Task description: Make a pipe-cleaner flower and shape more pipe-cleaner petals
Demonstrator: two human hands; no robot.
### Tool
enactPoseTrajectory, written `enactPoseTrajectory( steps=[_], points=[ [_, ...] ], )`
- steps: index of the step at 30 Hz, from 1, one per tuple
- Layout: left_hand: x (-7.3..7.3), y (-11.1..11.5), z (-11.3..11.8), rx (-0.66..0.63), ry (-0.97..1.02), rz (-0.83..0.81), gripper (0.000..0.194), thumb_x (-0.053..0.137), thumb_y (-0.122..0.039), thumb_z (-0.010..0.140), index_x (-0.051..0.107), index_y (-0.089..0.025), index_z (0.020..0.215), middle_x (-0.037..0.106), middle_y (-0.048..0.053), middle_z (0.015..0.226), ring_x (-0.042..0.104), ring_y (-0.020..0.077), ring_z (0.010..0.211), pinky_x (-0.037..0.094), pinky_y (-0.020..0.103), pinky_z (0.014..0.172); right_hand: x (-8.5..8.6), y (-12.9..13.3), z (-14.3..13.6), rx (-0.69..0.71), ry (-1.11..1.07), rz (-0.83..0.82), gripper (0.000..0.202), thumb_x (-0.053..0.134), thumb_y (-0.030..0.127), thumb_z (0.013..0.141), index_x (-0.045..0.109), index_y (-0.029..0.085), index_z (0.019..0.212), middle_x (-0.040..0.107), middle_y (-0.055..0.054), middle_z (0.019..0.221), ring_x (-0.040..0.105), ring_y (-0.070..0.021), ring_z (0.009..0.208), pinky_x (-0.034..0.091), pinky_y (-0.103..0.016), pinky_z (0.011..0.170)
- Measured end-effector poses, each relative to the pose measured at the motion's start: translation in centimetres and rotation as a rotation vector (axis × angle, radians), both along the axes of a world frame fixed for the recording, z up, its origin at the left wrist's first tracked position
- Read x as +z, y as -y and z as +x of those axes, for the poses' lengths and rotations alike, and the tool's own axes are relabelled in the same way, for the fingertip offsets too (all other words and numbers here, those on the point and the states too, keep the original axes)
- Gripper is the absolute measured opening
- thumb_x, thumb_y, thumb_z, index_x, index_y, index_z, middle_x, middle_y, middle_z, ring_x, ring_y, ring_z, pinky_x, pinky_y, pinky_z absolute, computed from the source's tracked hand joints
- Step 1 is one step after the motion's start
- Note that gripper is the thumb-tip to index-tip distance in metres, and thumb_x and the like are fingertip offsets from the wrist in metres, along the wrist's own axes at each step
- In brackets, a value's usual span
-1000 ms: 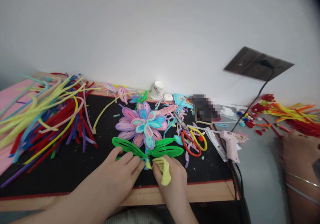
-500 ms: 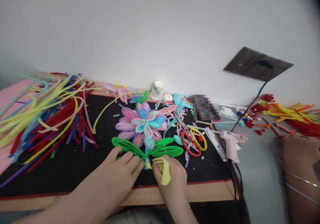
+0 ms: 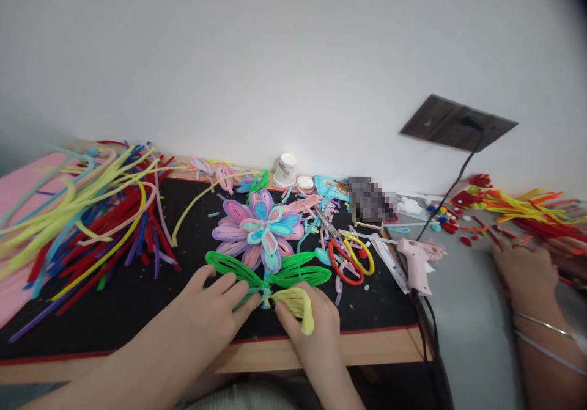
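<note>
A pipe-cleaner flower [image 3: 262,225] lies on the black mat, its layered petals purple, pink and blue. Two green looped leaves [image 3: 298,270] spread from its short light-blue stem [image 3: 266,297]. My left hand [image 3: 224,300] is closed at the stem's left side, below the left leaf, with its fingertips on the stem. Between the thumb and fingers of my right hand [image 3: 316,318] is a pale yellow bent pipe-cleaner piece [image 3: 298,303]. Its inner end meets the stem beside my thumb, while the outer end curls over my fingers. The exact contact there is partly hidden.
Loose coloured pipe cleaners [image 3: 110,214] pile up at left. Scissors [image 3: 346,257], a pink glue gun [image 3: 416,266] with its cord, and a paper cup [image 3: 286,168] lie right and behind. Another person's hand [image 3: 527,272] works at far right near red and yellow pipe cleaners.
My right thumb and the inner end of the yellow piece have moved in slightly against the stem. The other person's hand has shifted left, and a second hand shows. The view has turned slightly.
</note>
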State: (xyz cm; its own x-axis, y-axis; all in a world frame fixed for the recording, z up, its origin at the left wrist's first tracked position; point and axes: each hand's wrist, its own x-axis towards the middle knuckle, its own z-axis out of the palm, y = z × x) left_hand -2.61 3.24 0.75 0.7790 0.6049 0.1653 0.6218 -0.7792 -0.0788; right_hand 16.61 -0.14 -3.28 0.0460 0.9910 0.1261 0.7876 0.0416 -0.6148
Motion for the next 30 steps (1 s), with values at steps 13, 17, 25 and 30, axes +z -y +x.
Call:
enactPoseTrajectory(
  steps=[13,17,25,30],
  points=[
    [2.7,0.3,-4.6,0.099,0.203,-0.139,0.037,0.043,-0.02,0.084,0.061,-0.035,0.113,0.067,-0.001,0.097,0.057,0.0205,0.089,0.037,0.033,0.08,4.9,0.5,8.6,0.123,-0.396,-0.304,0.021,0.046,0.014,0.08,0.06,0.018,0.095,0.061,-0.002,0.082,0.055,-0.0139,0.07,0.043,-0.024,0.063],
    [2.8,-0.6,-6.1,0.293,0.319,-0.288,0.034,0.044,-0.03,0.087,0.057,-0.031,0.119,0.062,0.001,0.112,0.054,0.0207,0.101,0.039,0.033,0.088,4.5,-1.9,9.0,-0.012,-0.359,-0.166,0.02,0.047,0.028,0.085,0.057,0.017,0.098,0.061,-0.005,0.084,0.055,-0.0152,0.069,0.043,-0.026,0.063],
    [2.6,-3.5,-7.8,0.794,0.552,-0.649,0.036,0.045,-0.046,0.083,0.062,-0.019,0.1,0.069,-0.002,0.088,0.061,0.0196,0.087,0.046,0.024,0.076,3.8,-5.5,5.7,0.153,-0.268,-0.254,0.017,0.055,0.025,0.077,0.059,0.016,0.091,0.057,0.0,0.069,0.052,-0.0128,0.062,0.041,-0.024,0.056],
    [0.4,-3.5,-9.3,0.874,0.601,-0.647,0.039,0.044,-0.049,0.082,0.062,-0.017,0.096,0.067,-0.004,0.075,0.061,0.0169,0.079,0.043,0.024,0.081,5.2,-5.1,4.7,0.152,-0.399,-0.261,0.012,0.053,0.026,0.079,0.056,0.016,0.085,0.052,0.002,0.067,0.05,-0.0112,0.059,0.04,-0.022,0.053]
  ],
)
